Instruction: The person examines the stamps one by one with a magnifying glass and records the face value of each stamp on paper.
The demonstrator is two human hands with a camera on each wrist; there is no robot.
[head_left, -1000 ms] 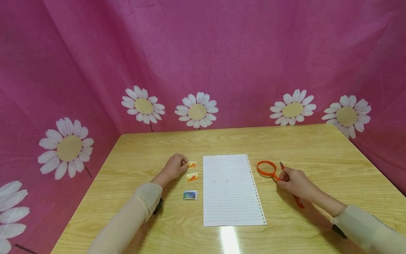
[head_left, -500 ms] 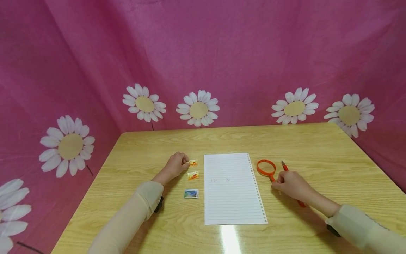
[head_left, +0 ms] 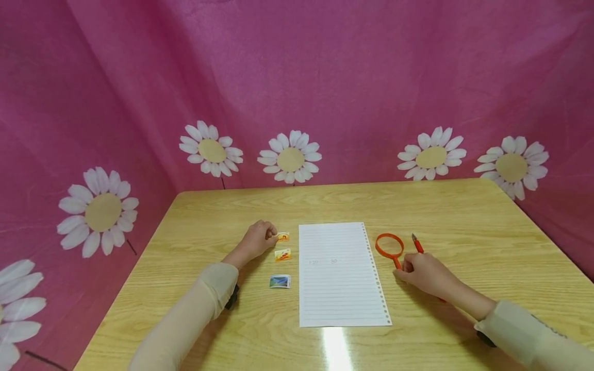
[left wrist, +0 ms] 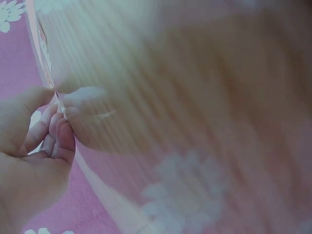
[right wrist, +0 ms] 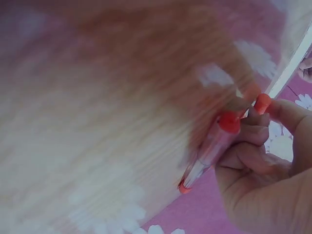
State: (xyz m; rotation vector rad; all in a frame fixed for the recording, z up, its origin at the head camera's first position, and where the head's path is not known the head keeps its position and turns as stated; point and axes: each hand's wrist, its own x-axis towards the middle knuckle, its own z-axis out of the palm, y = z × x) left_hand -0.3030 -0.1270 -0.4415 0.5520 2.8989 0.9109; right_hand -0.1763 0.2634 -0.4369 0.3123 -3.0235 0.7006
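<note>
My left hand (head_left: 258,238) pinches the left edge of a small yellow-orange picture stamp (head_left: 284,236) between thumb and fingertips, at the table's surface. Nearer to me in the same column lie a second yellow stamp (head_left: 282,255) and a blue-green one (head_left: 280,281). To the right, my right hand (head_left: 429,274) grips the handle end of a red-rimmed magnifying glass (head_left: 396,262), its lens turned away from me. Passing beneath that hand is a red pen (head_left: 418,245); its rear part (right wrist: 209,151) shows in the right wrist view beside the curled fingers.
Between the hands lies a lined sheet of paper (head_left: 343,299) with punched holes down its right side and faint pencilled numbers. The wooden table (head_left: 223,216) ends at the back against a pink curtain (head_left: 297,77) with daisies.
My right hand has shifted left and slightly nearer, swinging the magnifying glass's handle toward me while the lens stays nearly in place. The left hand holds its position at the stamp.
</note>
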